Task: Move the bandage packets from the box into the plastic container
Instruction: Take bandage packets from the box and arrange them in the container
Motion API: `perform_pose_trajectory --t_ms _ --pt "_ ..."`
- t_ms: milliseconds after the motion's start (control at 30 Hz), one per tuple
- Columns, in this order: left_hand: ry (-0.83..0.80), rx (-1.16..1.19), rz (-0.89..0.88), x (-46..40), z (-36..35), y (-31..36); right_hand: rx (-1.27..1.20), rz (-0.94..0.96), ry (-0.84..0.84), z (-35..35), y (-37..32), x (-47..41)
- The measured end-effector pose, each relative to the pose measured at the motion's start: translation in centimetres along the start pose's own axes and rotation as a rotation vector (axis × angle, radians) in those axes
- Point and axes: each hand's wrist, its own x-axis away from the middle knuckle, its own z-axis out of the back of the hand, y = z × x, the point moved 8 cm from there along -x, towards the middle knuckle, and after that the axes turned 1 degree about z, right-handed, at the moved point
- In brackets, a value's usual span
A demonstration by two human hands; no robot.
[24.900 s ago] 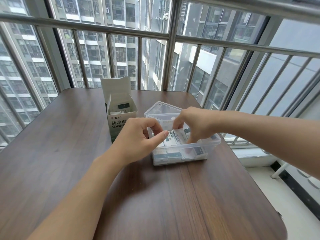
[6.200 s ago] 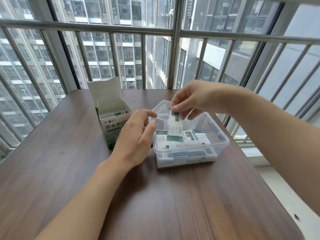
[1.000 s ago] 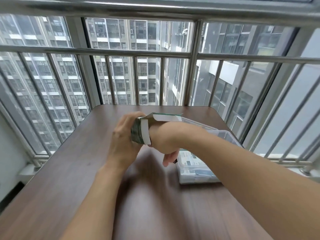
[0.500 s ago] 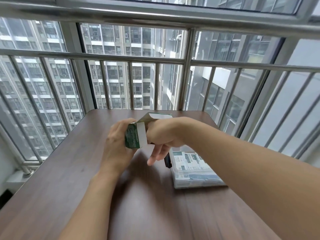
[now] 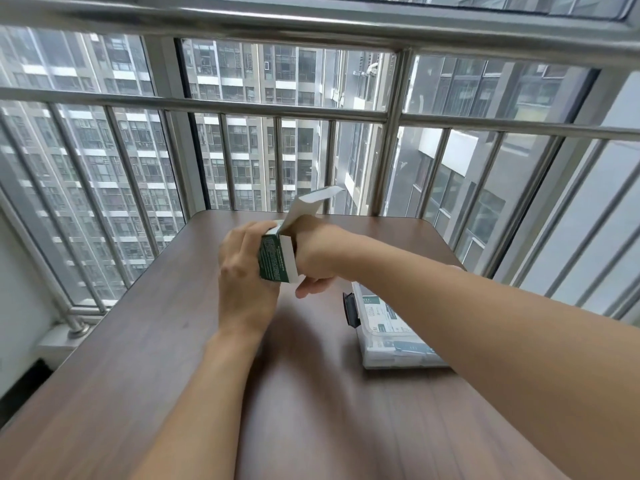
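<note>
Head view. Wooden table (image 5: 145, 358) set against a barred window (image 5: 277, 133), with apartment towers beyond. Above the table's middle the left hand (image 5: 242, 282) grips the box (image 5: 277, 259), fingers curled round its far-left side, holding it clear of the surface and tipped, so that its long axis runs up and to the right and its open flap (image 5: 311, 202) stands toward the far side. The right hand (image 5: 315, 258) meets the box from the right, at its open end; some fingers appear to pass behind or into the box, and whether they pinch a packet cannot be told. One finger points loosely down toward the table. The plastic container (image 5: 391, 327) rests on the table to the right of, and nearer than, both hands, largely hidden by the right forearm; bandage packets (image 5: 381, 313) already lie flat inside. Judged from this, any packet drawn out travels rightward and down, and the right hand is the closer one.
</note>
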Motion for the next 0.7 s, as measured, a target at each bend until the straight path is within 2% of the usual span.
perform_pose_trajectory --t_ms 333,433,567,700 --pt "-0.033 -0.001 0.034 0.0 -0.5 -0.3 0.046 0.202 0.150 -0.4 -0.5 -1.1" --pt "-0.059 -0.021 0.008 0.0 -0.8 -0.1 0.031 0.122 0.125 -0.9 1.0 -1.9" --pt "-0.112 -0.038 0.011 0.2 -1.3 -0.1 -0.144 0.054 0.143 -0.8 2.1 -1.6" --pt "-0.125 -0.027 0.023 0.2 -1.4 -0.4 -0.225 0.003 0.027 -1.5 2.5 -0.7"
